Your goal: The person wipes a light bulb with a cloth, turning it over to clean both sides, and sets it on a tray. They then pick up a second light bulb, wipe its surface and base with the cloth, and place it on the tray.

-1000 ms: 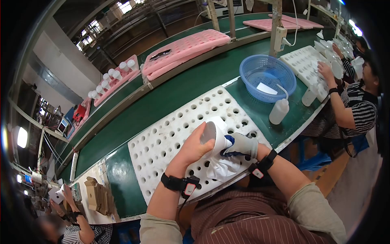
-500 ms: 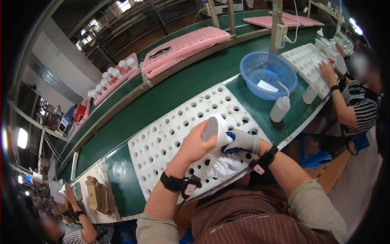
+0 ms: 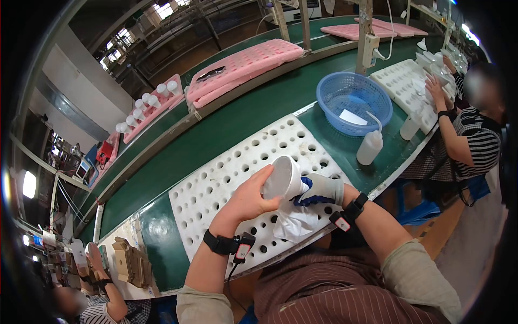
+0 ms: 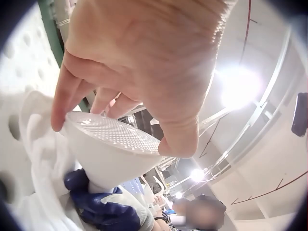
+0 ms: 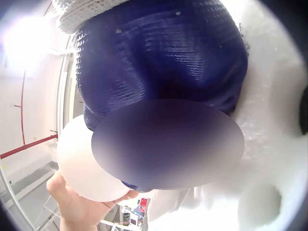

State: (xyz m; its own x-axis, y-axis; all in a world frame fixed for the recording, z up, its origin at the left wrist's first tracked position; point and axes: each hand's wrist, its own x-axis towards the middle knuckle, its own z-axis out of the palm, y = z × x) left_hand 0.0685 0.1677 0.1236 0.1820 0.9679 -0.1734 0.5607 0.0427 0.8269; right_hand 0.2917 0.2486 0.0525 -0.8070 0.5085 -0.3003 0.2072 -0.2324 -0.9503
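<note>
A cone-shaped white reflector bulb (image 3: 284,181) with a dimpled, mesh-like face is held between both hands over a white foam board (image 3: 216,173) full of round holes. The bare left hand (image 3: 245,197) spans the wide end; in the left wrist view its thumb and fingertips grip the rim of the bulb (image 4: 113,154). At the narrow end, the right hand (image 3: 321,191), in a grey glove with blue coating, grips the neck. A crumpled white cloth (image 3: 297,222) hangs below the glove onto the board. Part of the glove is blurred in the right wrist view.
Beyond the board's right end stand a blue basket (image 3: 337,120) and a white squeeze bottle (image 3: 370,148). Pink foam trays (image 3: 248,70) lie at the back, with several bulbs (image 3: 138,114) farther left. Folded cardboard (image 3: 129,262) sits left. Another person (image 3: 458,135) works at right.
The left hand has shifted slightly left and down at the rim, and the bulb's face has turned a little more into view. The right hand stays at the neck.
</note>
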